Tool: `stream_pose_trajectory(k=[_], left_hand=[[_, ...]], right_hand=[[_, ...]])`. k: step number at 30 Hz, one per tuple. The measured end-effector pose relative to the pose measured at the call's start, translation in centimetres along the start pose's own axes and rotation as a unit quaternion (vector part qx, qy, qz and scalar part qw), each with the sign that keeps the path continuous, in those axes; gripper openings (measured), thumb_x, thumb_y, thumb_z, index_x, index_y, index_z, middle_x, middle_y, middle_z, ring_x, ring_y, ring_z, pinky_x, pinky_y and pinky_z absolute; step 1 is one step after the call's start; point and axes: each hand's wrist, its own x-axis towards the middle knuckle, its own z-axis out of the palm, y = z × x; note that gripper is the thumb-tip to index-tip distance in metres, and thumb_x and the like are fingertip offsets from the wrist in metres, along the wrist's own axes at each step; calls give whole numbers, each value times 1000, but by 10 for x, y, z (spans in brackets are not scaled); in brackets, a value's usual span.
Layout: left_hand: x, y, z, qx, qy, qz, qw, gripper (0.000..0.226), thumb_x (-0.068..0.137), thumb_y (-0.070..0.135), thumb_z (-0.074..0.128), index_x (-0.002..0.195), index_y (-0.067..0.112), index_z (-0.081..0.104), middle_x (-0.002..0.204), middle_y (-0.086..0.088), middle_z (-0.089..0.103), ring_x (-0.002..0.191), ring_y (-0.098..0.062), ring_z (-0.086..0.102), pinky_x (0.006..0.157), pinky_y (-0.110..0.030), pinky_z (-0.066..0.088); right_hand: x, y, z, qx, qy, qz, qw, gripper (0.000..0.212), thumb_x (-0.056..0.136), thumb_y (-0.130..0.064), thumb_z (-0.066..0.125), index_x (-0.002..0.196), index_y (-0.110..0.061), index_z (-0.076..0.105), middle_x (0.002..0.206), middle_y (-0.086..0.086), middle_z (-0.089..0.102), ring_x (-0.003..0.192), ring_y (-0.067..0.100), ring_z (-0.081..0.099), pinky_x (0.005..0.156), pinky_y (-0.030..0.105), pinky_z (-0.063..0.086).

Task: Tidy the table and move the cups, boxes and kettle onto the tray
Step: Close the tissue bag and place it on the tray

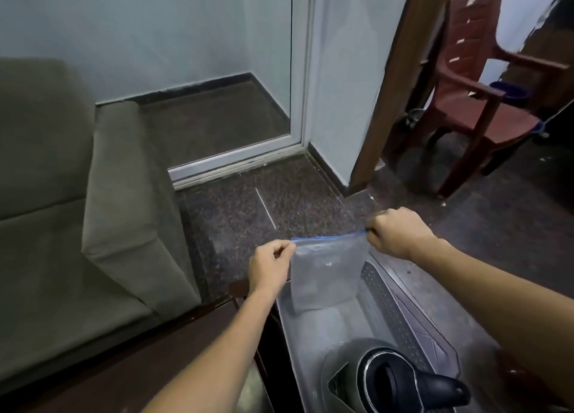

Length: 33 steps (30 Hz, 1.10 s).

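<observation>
Both hands, left hand (269,265) and right hand (396,232), pinch the top corners of a clear bag (329,269) above the tray (313,322), where the kettle (382,378) already sits; next, probably lower and release it.

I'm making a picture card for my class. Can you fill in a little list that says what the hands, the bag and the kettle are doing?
left hand: pinches the bag's left top corner
right hand: pinches the bag's right top corner
plastic bag: clear, blue zip strip on top, held upright over the tray
kettle: steel with a black lid, standing on the tray
tray: silvery, on the table
nearby: grey sofa, red plastic chair
</observation>
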Motion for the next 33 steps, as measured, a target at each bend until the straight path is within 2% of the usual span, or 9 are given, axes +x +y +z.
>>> stream_pose_trajectory(k=[6, 9, 12, 16, 19, 22, 25, 28, 33], left_hand=[[3, -23, 6, -41, 39, -7, 998, 22, 94, 31, 73, 77, 46, 74, 79, 12, 77, 74, -16, 74, 77, -45, 63], [1, -33, 4, -55, 58, -2, 997, 22, 94, 30, 74, 79, 46, 72, 82, 7, 77, 65, -5, 71, 75, -45, 63], [1, -38, 2, -68, 70, 13, 995, 17, 94, 26, 74, 86, 41, 74, 86, -1, 78, 65, -8, 69, 75, -45, 63], [0, -39, 4, -78, 69, 26, 994, 20, 95, 24, 73, 88, 42, 71, 89, -3, 77, 62, -3, 67, 71, -39, 61], [-1, -42, 10, -87, 52, 28, 994, 15, 97, 24, 72, 92, 38, 72, 91, -4, 77, 60, 3, 65, 71, -37, 61], [1, -46, 13, -96, 45, 24, 994, 9, 97, 23, 72, 98, 31, 75, 96, -3, 77, 62, 3, 65, 75, -42, 63], [5, -48, 13, -93, 43, 14, 995, 15, 97, 25, 72, 109, 21, 79, 100, -1, 77, 73, -3, 71, 81, -45, 63], [9, -50, 12, -87, 34, 18, 995, 22, 95, 28, 74, 115, 21, 77, 100, 3, 77, 90, -17, 74, 88, -41, 61], [9, -55, 15, -52, 31, 28, 998, 25, 91, 31, 78, 113, 19, 76, 78, 11, 68, 72, -11, 64, 83, -36, 58]], right_hand=[[20, -9, 15, 84, 91, 15, 992, 20, 95, -27, 51, 92, -16, 68, 93, 5, 72, 86, 35, 68, 73, 40, 54], [20, -21, 22, 117, 111, 32, 986, 24, 95, -29, 51, 109, -16, 65, 100, 6, 74, 86, 37, 69, 74, 43, 57], [12, -32, 35, 160, 132, 49, 977, 40, 93, -29, 58, 131, -16, 55, 107, 6, 72, 87, 38, 69, 71, 42, 56], [-19, -48, 50, 176, 192, -11, 965, 23, 86, -26, 64, 106, -16, 58, 96, 5, 64, 82, 31, 64, 62, 39, 52], [-33, -68, 71, 205, -22, -100, 973, 18, 84, -38, 56, 96, -25, 63, 92, -5, 68, 85, 25, 67, 68, 34, 51], [-32, -88, 99, 230, -199, -127, 944, 21, 86, -34, 56, 98, -24, 70, 103, -4, 70, 98, 23, 66, 83, 31, 50], [-27, -95, 123, 239, -230, -126, 935, 26, 89, -25, 61, 113, -20, 70, 117, 4, 64, 111, 26, 61, 94, 29, 45], [-21, -96, 134, 251, -208, -110, 939, 29, 91, -21, 57, 118, -20, 67, 112, 4, 57, 111, 31, 60, 93, 33, 46], [-12, -99, 137, 235, -214, -125, 940, 39, 91, -19, 55, 129, -23, 65, 117, 6, 54, 111, 32, 60, 96, 37, 49]])
